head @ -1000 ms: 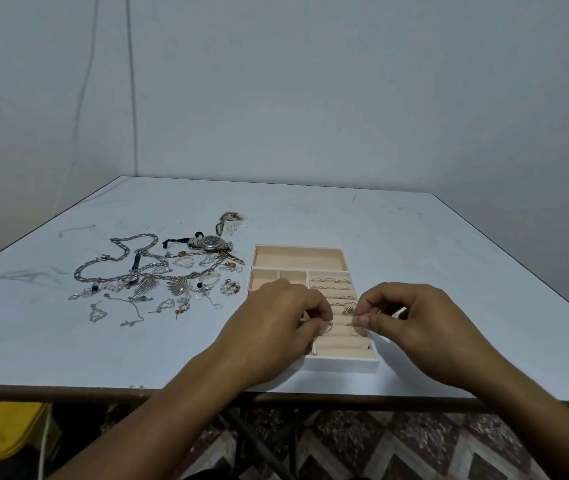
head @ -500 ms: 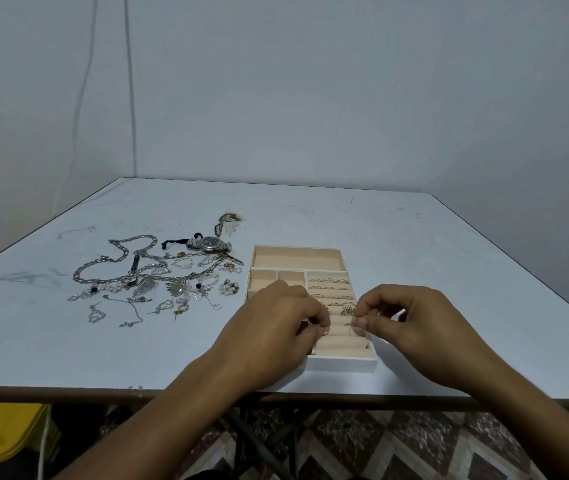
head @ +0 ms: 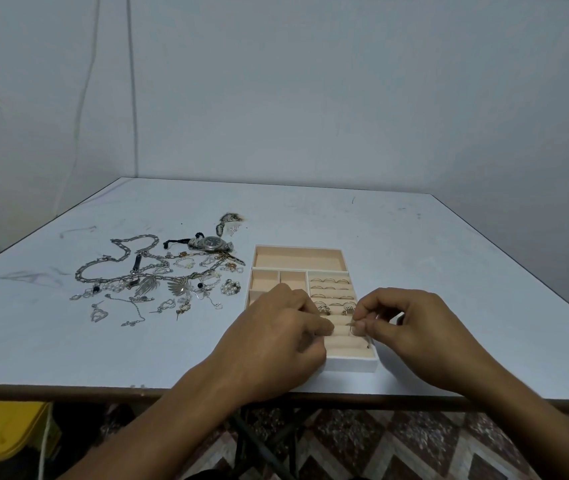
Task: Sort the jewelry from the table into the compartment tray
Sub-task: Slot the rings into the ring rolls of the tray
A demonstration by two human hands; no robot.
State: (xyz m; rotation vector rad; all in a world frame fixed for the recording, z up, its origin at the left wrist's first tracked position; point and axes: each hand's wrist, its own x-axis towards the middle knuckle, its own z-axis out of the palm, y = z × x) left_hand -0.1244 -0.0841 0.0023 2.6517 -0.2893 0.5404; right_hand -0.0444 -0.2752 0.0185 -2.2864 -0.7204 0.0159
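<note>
Right hand [head: 411, 327] pinches thin metal ring [head: 351, 328] over tray [head: 352, 363] padded rolls; left hand [head: 276, 337] curled, grip unclear

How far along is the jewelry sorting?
Early. Done: rings fill the far slots of the tray. In hand: the right hand pinches a small ring over the nearer slots, left hand alongside. Left: the watch, chains and pendants on the table; the long far compartment looks bare.
</note>
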